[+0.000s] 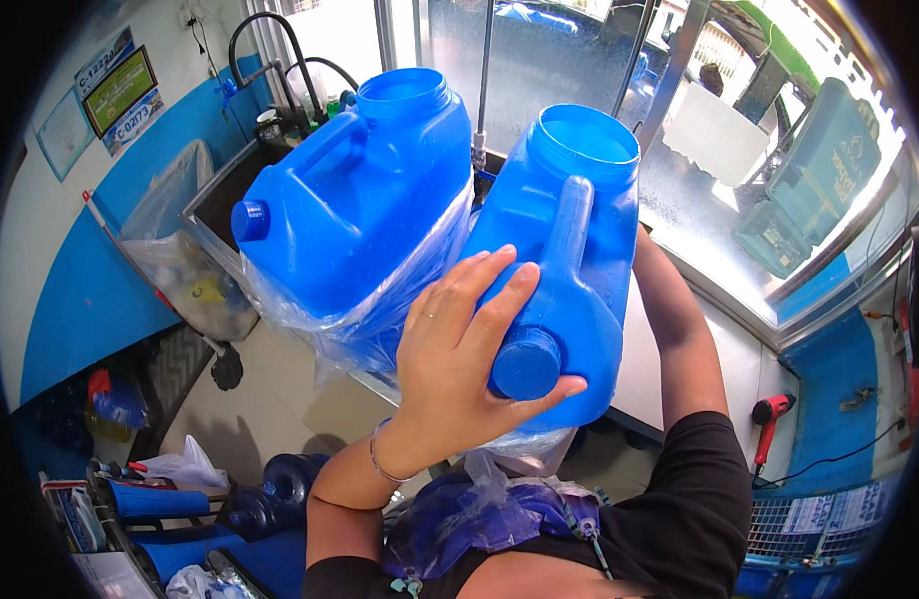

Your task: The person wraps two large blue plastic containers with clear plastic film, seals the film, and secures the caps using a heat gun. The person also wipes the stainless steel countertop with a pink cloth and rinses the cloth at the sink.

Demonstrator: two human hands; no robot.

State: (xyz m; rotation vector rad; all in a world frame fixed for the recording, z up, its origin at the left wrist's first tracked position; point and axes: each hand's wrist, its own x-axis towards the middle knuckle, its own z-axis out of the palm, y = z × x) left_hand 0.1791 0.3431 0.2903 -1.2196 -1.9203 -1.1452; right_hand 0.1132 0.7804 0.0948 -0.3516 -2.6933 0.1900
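Fingers spread around the small screw cap (529, 365) at the near end, my left hand (459, 344) grips a blue plastic water jug (594, 299). That jug is tilted, its wide mouth uncovered at the far end and its moulded handle on top. Behind its right side my right forearm (676, 337) disappears, so the right hand itself is hidden. Just left stands a similar blue jug (407, 195), also with an uncovered wide mouth and a capped small spout (250, 219). Clear plastic film (354, 329) wraps its lower part.
Behind the left jug is a metal sink (205, 213) with a black hose faucet (302, 67). A bag of waste (205, 284) hangs left of it. Glass panels (549, 67) rise behind. A red heat gun (768, 428) lies right on the white counter (717, 352).
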